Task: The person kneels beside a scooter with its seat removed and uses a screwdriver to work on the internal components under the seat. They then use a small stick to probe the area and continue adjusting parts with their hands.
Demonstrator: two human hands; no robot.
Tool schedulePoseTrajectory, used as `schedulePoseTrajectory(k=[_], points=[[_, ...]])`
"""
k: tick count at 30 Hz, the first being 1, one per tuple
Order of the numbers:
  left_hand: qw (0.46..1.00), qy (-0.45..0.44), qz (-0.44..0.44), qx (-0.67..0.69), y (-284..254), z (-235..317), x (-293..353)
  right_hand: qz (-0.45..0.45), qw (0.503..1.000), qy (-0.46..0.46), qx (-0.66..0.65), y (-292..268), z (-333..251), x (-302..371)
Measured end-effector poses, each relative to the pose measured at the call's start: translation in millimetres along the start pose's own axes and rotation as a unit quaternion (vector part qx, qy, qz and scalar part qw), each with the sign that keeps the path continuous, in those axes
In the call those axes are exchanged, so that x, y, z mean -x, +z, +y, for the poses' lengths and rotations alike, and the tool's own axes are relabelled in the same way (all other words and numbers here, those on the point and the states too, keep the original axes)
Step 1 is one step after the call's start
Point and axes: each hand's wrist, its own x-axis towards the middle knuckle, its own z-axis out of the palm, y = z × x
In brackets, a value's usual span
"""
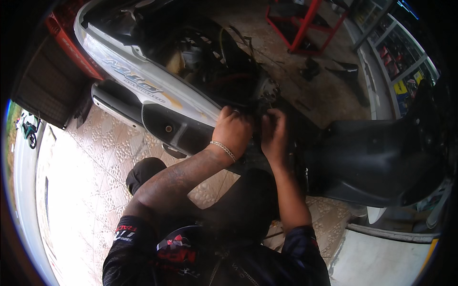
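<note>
A partly stripped scooter lies across the view, with a white side panel (pixel 143 78) along its left part and dark inner parts exposed. My left hand (pixel 232 129), a chain bracelet at its wrist, is closed beside the panel's right end, its fingers curled in over the dark opening. Close by on the right, my right hand (pixel 275 136) has bent fingers pressed together at the same spot. Whatever the fingertips hold is too dark and hidden to make out. Just beyond them shows a greyish metal part (pixel 270 89).
To the right is a large smooth black body piece (pixel 362 157). A red wheeled cart (pixel 305 28) and loose dark parts (pixel 343 70) occupy the far floor. A glass display case (pixel 405 62) lines the right. A black footboard piece (pixel 177 127) juts out near my left forearm.
</note>
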Motion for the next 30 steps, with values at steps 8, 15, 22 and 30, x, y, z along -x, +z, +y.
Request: schedulePoseTrajectory(k=[8,15,22,30], points=[[1.0,0.008,0.0,-0.019,3,-2,-4,-0.168,0.974,-0.139,0.059,-32,10,-19],[1.0,0.003,0.015,-0.023,5,-3,-4,-0.196,0.869,-0.362,0.274,-42,17,-44],[0.999,0.0,0.031,-0.016,5,-3,-5,-0.127,0.875,-0.403,0.236,-31,37,-55],[0.999,0.017,0.015,-0.036,2,-3,-3,-0.167,0.807,-0.474,0.309,-47,22,-66]])
